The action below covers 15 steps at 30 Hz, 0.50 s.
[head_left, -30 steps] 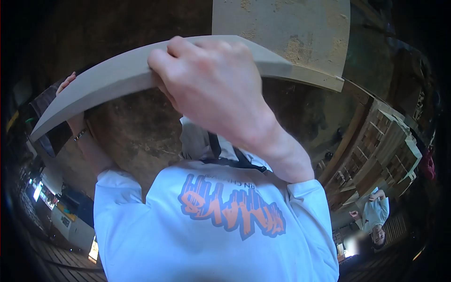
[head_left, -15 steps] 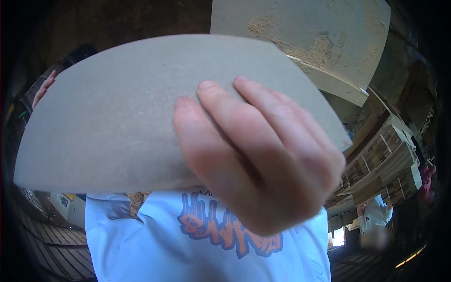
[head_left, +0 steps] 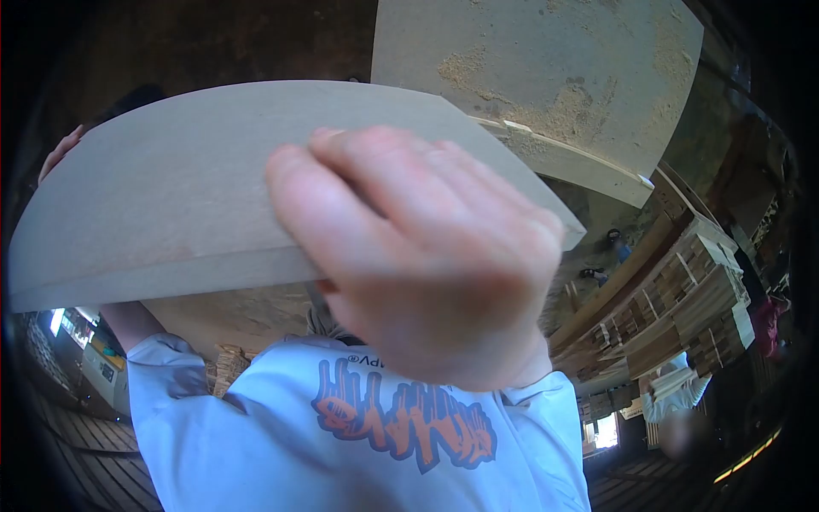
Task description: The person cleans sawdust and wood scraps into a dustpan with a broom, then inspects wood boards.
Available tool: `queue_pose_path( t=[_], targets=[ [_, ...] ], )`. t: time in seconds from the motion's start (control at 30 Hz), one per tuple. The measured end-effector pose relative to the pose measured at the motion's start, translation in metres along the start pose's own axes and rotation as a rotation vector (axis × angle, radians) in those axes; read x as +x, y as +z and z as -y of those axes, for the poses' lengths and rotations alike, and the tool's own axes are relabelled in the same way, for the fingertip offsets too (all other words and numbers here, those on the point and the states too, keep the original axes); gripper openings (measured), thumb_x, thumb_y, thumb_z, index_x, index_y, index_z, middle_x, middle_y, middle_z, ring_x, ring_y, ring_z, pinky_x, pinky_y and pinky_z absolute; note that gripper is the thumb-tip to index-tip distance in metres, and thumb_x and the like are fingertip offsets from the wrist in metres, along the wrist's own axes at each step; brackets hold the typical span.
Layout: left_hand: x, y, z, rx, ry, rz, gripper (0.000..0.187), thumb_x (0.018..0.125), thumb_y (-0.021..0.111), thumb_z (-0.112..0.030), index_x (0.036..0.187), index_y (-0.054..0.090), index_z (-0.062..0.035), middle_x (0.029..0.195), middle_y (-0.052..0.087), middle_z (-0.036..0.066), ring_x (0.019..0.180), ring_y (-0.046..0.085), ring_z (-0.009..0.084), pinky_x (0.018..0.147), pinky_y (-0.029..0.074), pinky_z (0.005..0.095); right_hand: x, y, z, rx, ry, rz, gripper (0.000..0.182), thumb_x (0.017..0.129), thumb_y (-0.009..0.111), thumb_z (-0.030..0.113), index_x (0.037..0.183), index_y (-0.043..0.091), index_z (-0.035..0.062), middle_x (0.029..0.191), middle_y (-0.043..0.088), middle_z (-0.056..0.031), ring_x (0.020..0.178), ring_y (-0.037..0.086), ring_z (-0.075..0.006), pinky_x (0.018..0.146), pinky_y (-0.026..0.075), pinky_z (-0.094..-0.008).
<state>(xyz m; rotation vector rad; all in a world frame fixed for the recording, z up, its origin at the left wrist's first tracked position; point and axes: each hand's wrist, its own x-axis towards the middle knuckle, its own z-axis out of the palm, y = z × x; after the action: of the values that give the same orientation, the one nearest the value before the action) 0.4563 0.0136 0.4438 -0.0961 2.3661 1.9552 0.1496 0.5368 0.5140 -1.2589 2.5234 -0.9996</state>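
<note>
While board (head_left: 171,205) is lifted close before camera, right hand (head_left: 418,256) clamps near edge, fingers (head_left: 358,179) curled over top face, thumb hidden beneath. Left hand (head_left: 58,154) closed on far left edge, likely to keep wide panel level. Board: flat, grey-brown, matte fibre texture, cut edges straight. Behind it, second panel (head_left: 546,77) with sawdust patches; stacked timber (head_left: 682,299) at right.

— Behind the board (head_left: 171,196)?
— Left hand (head_left: 58,154), mostly hidden; grip unclear.
— In front of the board?
— Right hand (head_left: 418,256), blurred, thumb hidden.
— Beyond the board?
— Distant person (head_left: 678,401), blurred.
</note>
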Motion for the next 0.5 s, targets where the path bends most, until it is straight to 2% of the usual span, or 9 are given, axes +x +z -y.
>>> queue_pose_path(
  t=[0.1,0.13,0.2,0.27,0.37,0.43,0.5],
  targets=[
    [0.003,-0.007,-0.015,0.240,-0.179,0.056,0.048,0.099,0.048,-0.028,0.135,0.046,0.0038,0.136,0.050,0.021,0.130,0.046,0.0350,0.110,0.035,0.0483,0.003,-0.010,-0.007,-0.025,0.004,0.064,0.018,0.063,0.065,0.017,0.081,0.068,0.0151,0.077,0.064,0.0005,0.069,0.066,-0.0166,0.060,0.054,-0.0246],
    [0.036,0.034,-0.026,0.401,-0.193,0.143,0.048,0.099,0.048,-0.028,0.134,0.046,0.0045,0.135,0.051,0.022,0.129,0.047,0.0366,0.109,0.036,0.0496,-0.003,-0.023,-0.027,0.003,-0.022,0.055,0.020,0.064,0.067,0.016,0.084,0.070,0.0144,0.080,0.067,0.0002,0.070,0.068,-0.0169,0.061,0.055,-0.0245],
    [0.081,0.081,-0.036,0.332,-0.016,0.169,0.047,0.099,0.048,-0.027,0.134,0.046,0.0049,0.135,0.050,0.023,0.128,0.048,0.0369,0.107,0.038,0.0511,-0.012,-0.044,-0.054,0.026,-0.094,0.040,0.022,0.066,0.070,0.014,0.088,0.072,0.0111,0.084,0.071,-0.0022,0.072,0.070,-0.0190,0.062,0.056,-0.0258],
    [0.077,0.128,-0.015,-0.076,0.377,-0.059,0.046,0.098,0.048,-0.025,0.134,0.047,0.0042,0.137,0.048,0.023,0.126,0.050,0.0345,0.105,0.042,0.0512,-0.025,-0.062,-0.065,0.013,-0.185,0.023,0.023,0.069,0.071,0.013,0.091,0.072,0.0060,0.087,0.072,-0.0065,0.073,0.070,-0.0223,0.062,0.056,-0.0288],
    [0.049,0.147,0.000,0.292,0.590,-0.226,0.048,0.099,0.048,-0.025,0.138,0.044,0.0016,0.137,0.048,0.023,0.131,0.043,0.0408,0.106,0.038,0.0561,-0.032,-0.044,-0.044,0.017,-0.210,0.031,0.020,0.072,0.065,0.015,0.091,0.071,0.0078,0.087,0.070,-0.0049,0.072,0.068,-0.0212,0.057,0.053,-0.0266],
    [0.024,0.144,-0.004,0.319,0.566,-0.208,0.048,0.098,0.049,-0.026,0.137,0.044,0.0018,0.136,0.047,0.026,0.129,0.044,0.0421,0.106,0.038,0.0558,-0.035,-0.032,-0.040,0.028,-0.244,0.045,0.019,0.073,0.064,0.016,0.089,0.070,0.0083,0.087,0.070,-0.0041,0.073,0.067,-0.0206,0.057,0.052,-0.0264],
    [0.010,0.119,-0.018,0.206,0.431,-0.193,0.048,0.098,0.050,-0.026,0.137,0.044,0.0020,0.135,0.048,0.027,0.126,0.047,0.0423,0.106,0.038,0.0556,-0.018,-0.030,-0.033,0.048,-0.229,0.055,0.019,0.074,0.062,0.016,0.089,0.070,0.0084,0.087,0.070,-0.0042,0.074,0.067,-0.0207,0.059,0.053,-0.0271]
  ],
)
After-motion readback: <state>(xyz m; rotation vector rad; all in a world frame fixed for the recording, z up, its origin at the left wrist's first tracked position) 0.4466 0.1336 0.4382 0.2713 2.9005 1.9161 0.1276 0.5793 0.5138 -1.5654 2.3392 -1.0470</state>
